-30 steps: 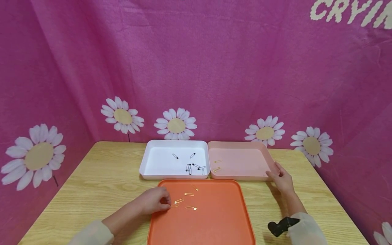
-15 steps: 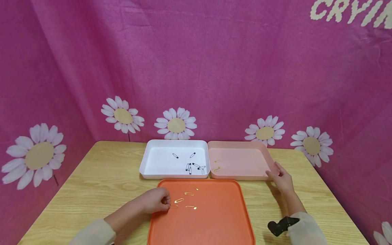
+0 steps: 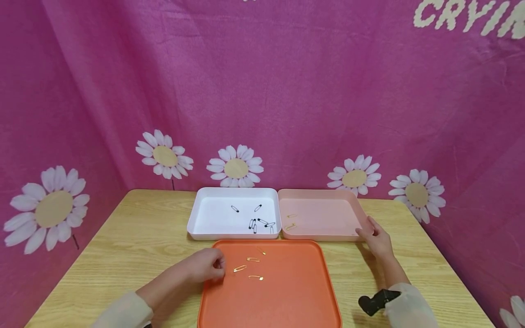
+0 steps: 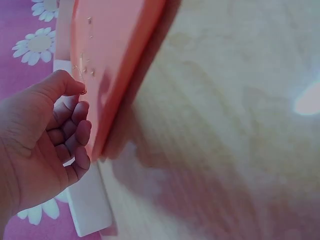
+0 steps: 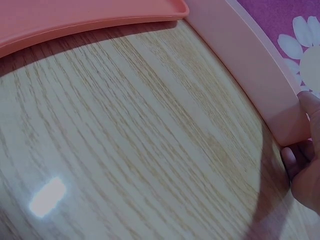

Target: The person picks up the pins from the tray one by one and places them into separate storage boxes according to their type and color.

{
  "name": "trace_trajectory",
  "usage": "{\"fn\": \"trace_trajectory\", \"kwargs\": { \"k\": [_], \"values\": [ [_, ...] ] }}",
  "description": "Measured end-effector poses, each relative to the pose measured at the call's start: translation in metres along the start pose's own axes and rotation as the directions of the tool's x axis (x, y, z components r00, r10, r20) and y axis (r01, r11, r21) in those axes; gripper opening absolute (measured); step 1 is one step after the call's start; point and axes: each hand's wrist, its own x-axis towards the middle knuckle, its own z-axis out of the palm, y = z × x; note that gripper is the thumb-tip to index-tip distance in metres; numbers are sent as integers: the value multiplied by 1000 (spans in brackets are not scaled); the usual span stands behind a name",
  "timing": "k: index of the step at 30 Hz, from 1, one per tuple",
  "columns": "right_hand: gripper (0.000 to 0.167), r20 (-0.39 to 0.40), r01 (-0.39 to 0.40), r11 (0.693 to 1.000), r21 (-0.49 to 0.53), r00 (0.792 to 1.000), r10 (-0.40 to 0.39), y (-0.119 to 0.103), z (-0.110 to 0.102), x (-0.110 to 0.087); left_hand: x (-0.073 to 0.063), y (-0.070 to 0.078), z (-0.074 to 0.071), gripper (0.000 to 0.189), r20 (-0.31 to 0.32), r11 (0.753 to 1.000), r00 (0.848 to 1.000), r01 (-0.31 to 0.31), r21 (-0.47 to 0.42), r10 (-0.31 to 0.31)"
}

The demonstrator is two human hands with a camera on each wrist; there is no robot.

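Over the left edge of the orange tray (image 3: 287,291), my left hand (image 3: 205,265) pinches a gold safety pin (image 4: 83,80) between thumb and forefinger. The other fingers curl loosely, as the left wrist view shows. Several more gold safety pins (image 3: 240,269) lie in the upper left part of that tray. My right hand (image 3: 379,242) grips the near right corner of the pink tray (image 3: 324,209), its thumb (image 5: 307,102) at the rim. Two or so gold safety pins (image 3: 290,226) rest at the pink tray's left end.
Left of the pink tray, side against side, stands a white tray (image 3: 211,218) with several black safety pins (image 3: 251,223). Both stand behind the orange tray on the wooden table (image 3: 151,232). A purple curtain (image 3: 287,114) with daisies hangs at the back and sides.
The gold safety pin nearest my left hand has left the orange tray and is now between the fingers. That hand has drawn slightly left and up. My right hand has stayed still.
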Motion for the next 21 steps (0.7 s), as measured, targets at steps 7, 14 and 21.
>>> {"fn": "trace_trajectory", "kwargs": {
  "k": [7, 14, 21],
  "values": [
    [76, 12, -19, 1000, 12, 1000, 18, -1, 1, -1, 6, 4, -13, 8, -29, 998, 999, -43, -42, 42],
    [76, -5, -1, 1000, 12, 1000, 1, 1, 0, 0, 14, 14, -25, 6, -97, 996, 992, -87, -3, 86],
    [76, -2, 4, 1000, 9, 1000, -4, 1, 0, -1, 25, 22, -32, 6, -127, 997, 990, -61, 50, 67]
  ]
}}
